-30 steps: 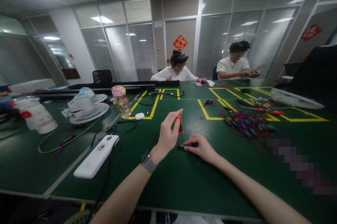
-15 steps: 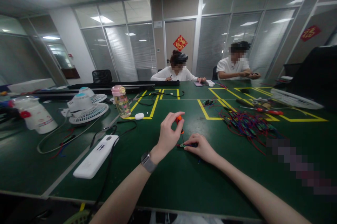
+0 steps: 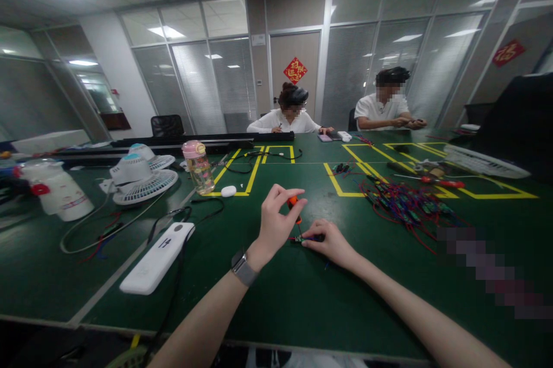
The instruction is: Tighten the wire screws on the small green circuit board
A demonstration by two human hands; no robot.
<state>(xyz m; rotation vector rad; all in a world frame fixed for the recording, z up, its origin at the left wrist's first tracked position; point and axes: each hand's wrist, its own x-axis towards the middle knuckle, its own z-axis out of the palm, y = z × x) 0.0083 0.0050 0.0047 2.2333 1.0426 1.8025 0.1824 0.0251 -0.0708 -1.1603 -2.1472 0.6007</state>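
My left hand, with a watch on its wrist, is closed around the orange-and-black handle of a small screwdriver. Its thin shaft points down, with the tip at a small green circuit board low over the table. The fingers of my right hand pinch the board from the right side. Red wire shows at the board's left end and dark blue wires near the right fingers. My right fingertips hide part of the board.
A tangled heap of wired boards lies to the right, near a red-handled screwdriver. On the left are a white power bank-like block, a pink-lidded bottle and a white fan. Two people sit across the green table.
The thumb and forefinger of my left hand have shifted slightly at the screwdriver handle. My right hand and the board stay in place.
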